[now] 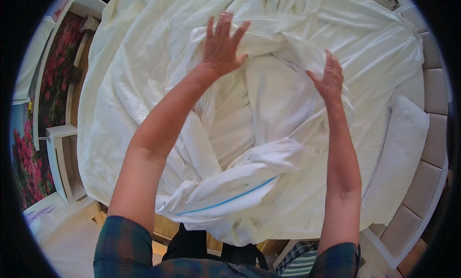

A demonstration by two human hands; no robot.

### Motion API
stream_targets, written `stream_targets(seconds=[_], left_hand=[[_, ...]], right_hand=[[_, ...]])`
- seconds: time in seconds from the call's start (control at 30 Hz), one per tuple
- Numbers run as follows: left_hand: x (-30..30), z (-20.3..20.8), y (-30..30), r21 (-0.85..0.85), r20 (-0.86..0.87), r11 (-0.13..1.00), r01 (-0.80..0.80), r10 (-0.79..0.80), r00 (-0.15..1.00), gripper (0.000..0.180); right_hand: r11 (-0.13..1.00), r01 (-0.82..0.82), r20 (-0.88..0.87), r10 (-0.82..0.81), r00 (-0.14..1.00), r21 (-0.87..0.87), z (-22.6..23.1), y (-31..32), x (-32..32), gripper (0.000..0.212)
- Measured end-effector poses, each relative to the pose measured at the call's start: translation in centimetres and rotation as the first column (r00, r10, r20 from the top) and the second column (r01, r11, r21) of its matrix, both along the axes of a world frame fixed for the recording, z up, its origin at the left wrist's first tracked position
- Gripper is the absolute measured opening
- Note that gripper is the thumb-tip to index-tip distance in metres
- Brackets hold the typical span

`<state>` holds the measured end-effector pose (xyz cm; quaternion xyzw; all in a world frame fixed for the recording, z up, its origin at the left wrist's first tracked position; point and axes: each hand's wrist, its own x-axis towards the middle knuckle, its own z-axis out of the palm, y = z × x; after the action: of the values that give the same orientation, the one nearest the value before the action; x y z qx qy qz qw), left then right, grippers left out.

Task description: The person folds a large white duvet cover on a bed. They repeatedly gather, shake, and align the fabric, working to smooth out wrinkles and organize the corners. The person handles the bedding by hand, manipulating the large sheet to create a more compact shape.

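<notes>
A white bed cover (225,184), perhaps a duvet cover, lies bunched in a loose ring of folds on the bed. A blue stripe (228,197) runs along its near edge. My left hand (223,49) is spread flat over the far left folds, its fingers wide apart and holding nothing. At the right side of the ring, my right hand (330,78) has its thumb apart from the stretched fingers, close by a raised fold. Whether its palm touches the cloth I cannot tell.
Off-white bedding (384,61) covers the wide bed. A white pillow (401,143) rests at the right, against a padded beige headboard (432,134). On the left stand white furniture (65,158) and a red-flowered panel (57,61). Striped fabric (297,259) is below the near edge.
</notes>
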<state>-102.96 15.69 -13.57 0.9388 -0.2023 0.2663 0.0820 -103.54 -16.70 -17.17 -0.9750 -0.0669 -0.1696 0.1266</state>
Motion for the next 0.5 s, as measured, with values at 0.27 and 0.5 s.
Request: stream_targets(seconds=[0.27,0.5], left_hand=[[3.2,-2.8,-2.1,-0.092,-0.594,0.976,-0.196,0.104,0.798,0.120],[5.6,-3.6,-2.2,-0.018,-0.701,0.955,-0.297,0.199,0.685,0.050]], right_hand=[[0.966,0.210,-0.448,-0.124,0.886,0.149,-4.0,4.0,3.0,0.046],[0.977,0.062,-0.117,-0.038,0.992,0.204,1.8,7.6,2.4,0.017]])
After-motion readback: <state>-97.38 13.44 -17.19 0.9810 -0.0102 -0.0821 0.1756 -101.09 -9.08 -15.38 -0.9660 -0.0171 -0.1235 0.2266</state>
